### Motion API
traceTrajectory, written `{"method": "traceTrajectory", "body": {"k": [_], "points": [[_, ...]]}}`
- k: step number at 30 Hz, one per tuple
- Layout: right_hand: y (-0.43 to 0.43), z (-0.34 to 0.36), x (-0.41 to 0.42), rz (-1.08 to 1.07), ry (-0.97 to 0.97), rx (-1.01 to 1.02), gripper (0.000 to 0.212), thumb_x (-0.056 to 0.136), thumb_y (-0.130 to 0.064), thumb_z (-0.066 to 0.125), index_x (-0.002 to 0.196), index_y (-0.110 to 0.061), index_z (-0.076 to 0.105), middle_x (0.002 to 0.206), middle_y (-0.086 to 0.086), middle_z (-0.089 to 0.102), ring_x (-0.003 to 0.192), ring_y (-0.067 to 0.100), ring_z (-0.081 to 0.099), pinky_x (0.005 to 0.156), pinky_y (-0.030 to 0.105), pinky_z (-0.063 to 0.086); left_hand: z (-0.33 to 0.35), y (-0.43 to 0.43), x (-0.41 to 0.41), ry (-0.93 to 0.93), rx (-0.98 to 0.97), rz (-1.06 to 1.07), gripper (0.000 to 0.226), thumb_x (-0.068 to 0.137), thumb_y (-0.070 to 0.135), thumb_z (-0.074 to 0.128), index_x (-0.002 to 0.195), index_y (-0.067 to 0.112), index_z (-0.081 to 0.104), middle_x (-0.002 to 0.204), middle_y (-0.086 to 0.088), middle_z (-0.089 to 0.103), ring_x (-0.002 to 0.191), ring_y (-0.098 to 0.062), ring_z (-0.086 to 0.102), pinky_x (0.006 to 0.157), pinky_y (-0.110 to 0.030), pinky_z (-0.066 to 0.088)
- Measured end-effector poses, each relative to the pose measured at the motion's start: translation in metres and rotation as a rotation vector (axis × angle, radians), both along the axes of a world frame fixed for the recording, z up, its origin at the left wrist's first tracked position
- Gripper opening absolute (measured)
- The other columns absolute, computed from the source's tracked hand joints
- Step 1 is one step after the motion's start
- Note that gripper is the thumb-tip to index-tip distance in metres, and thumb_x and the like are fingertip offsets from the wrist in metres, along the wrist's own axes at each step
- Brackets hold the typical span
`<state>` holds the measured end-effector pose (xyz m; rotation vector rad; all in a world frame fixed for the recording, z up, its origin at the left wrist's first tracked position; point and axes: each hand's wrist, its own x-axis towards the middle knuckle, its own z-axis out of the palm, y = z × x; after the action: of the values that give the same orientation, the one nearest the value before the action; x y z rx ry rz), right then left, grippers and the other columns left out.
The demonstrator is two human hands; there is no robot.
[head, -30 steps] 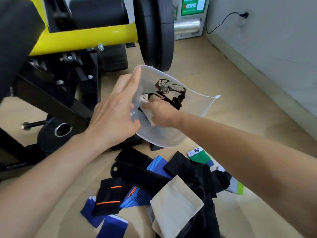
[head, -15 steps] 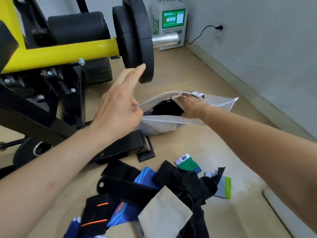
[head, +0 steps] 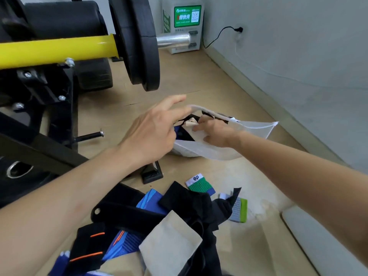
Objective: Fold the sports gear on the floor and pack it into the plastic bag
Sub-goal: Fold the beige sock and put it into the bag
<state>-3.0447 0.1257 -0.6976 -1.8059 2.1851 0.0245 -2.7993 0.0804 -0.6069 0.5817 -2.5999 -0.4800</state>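
Observation:
A translucent white plastic bag (head: 253,129) lies on the wooden floor with its mouth facing me. My left hand (head: 151,134) is at the mouth, its fingers reaching to the raised upper rim, and appears to pinch it open. My right hand (head: 216,131) is inside the mouth, fingers curled on a folded beige cloth (head: 190,124) over dark and blue items in the bag. Near me lies a loose pile: a beige sleeve (head: 171,236), black pieces (head: 189,202), a blue piece (head: 150,200), a black band with orange stripes (head: 87,248), a green-white wristband (head: 199,185) and a grey-green sock (head: 239,210).
A gym machine fills the left, with a yellow bar (head: 59,48), a black weight plate (head: 137,42) and a black foot (head: 152,173) beside the bag. A green charging box (head: 185,24) stands at the far wall. A pale mat (head: 328,242) lies at the lower right.
The bag has come down from being held upright to lying on the floor. My right hand stays in its mouth with the beige cloth; my left hand stays at the rim.

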Motion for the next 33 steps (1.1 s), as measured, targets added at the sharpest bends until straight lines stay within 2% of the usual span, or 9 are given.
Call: {"method": "traceTrajectory", "body": {"k": [3,8,11,13,16,19,25,29,33], "points": [[0.005,-0.006,0.003,0.064,0.039,-0.009,0.059,0.085,-0.002,0.063,0.139,-0.025,0.056,0.137,0.003,0.044,0.119,0.029,0.052,0.091,0.03,0.037,0.006,-0.004,-0.011,-0.035,0.045,-0.032,0.083,0.078,-0.002,0.061,0.155,0.017,0.038,0.159,0.007,0.035,0.121,-0.025,0.056,0.1,-0.042,0.05],[0.005,-0.009,-0.002,0.262,0.353,-0.024,0.066,0.086,0.003,0.055,0.143,-0.027,0.045,0.133,0.005,0.038,0.096,0.028,0.052,0.084,0.045,0.052,0.007,-0.003,-0.014,-0.038,0.091,-0.079,0.11,0.065,0.003,0.076,0.161,0.019,0.022,0.159,0.014,0.022,0.095,-0.018,0.056,0.078,-0.044,0.056],[0.001,-0.009,-0.001,0.279,0.581,-0.015,0.057,0.091,-0.007,0.058,0.141,-0.03,0.044,0.148,0.0,0.026,0.118,0.029,0.046,0.091,0.045,0.051,0.003,-0.001,-0.01,-0.03,0.158,-0.075,0.118,0.064,0.003,0.079,0.162,0.024,0.017,0.158,0.019,0.016,0.088,-0.016,0.058,0.064,-0.045,0.056],[-0.002,-0.018,0.003,0.214,0.492,0.143,0.048,0.097,-0.024,0.056,0.143,-0.035,0.046,0.157,-0.004,0.022,0.132,0.033,0.04,0.101,0.048,0.043,0.002,0.0,-0.007,-0.034,0.186,-0.066,0.12,0.065,0.004,0.08,0.163,0.027,0.014,0.158,0.021,0.013,0.086,-0.012,0.058,0.062,-0.044,0.057],[-0.002,-0.031,0.009,0.103,0.142,0.269,0.045,0.104,-0.031,0.045,0.149,-0.032,0.043,0.163,0.001,0.019,0.142,0.031,0.036,0.113,0.041,0.034,0.0,-0.001,-0.004,-0.042,0.199,-0.04,0.123,0.065,0.006,0.082,0.163,0.027,0.01,0.159,0.021,0.01,0.084,-0.008,0.058,0.067,-0.043,0.058],[0.006,-0.032,0.01,0.037,-0.012,0.174,0.045,0.104,-0.037,0.046,0.149,-0.032,0.043,0.166,0.002,0.014,0.148,0.028,0.028,0.119,0.035,0.025,-0.004,0.001,0.002,-0.052,0.222,-0.056,0.123,0.065,0.007,0.081,0.163,0.029,0.01,0.159,0.023,0.009,0.087,-0.009,0.059,0.063,-0.042,0.058],[0.051,-0.003,0.036,0.055,-0.051,-0.098,0.048,0.1,-0.05,0.046,0.147,-0.038,0.044,0.165,-0.001,0.019,0.149,0.031,0.021,0.119,0.044,0.025,-0.016,0.011,0.018,-0.018,0.22,-0.065,0.117,0.067,0.014,0.083,0.162,0.028,0.016,0.155,0.02,0.016,0.086,-0.008,0.059,0.06,-0.042,0.057],[0.092,0.017,0.063,0.09,-0.065,-0.253,0.049,0.099,-0.049,0.049,0.144,-0.031,0.05,0.159,0.0,0.033,0.143,0.025,0.031,0.114,0.037,0.029,-0.026,0.021,0.032,0.016,0.24,-0.047,0.109,0.069,0.025,0.082,0.16,0.03,0.022,0.153,0.018,0.022,0.089,-0.007,0.057,0.07,-0.045,0.058],[0.138,0.031,0.097,0.067,-0.184,-0.398,0.041,0.098,-0.045,0.053,0.131,-0.022,0.063,0.136,0.0,0.055,0.123,0.021,0.05,0.103,0.031,0.041,-0.038,0.043,0.051,0.09,0.307,-0.039,0.094,0.074,0.014,0.083,0.156,0.027,0.037,0.148,0.012,0.03,0.097,-0.004,0.055,0.079,-0.04,0.058]]}}
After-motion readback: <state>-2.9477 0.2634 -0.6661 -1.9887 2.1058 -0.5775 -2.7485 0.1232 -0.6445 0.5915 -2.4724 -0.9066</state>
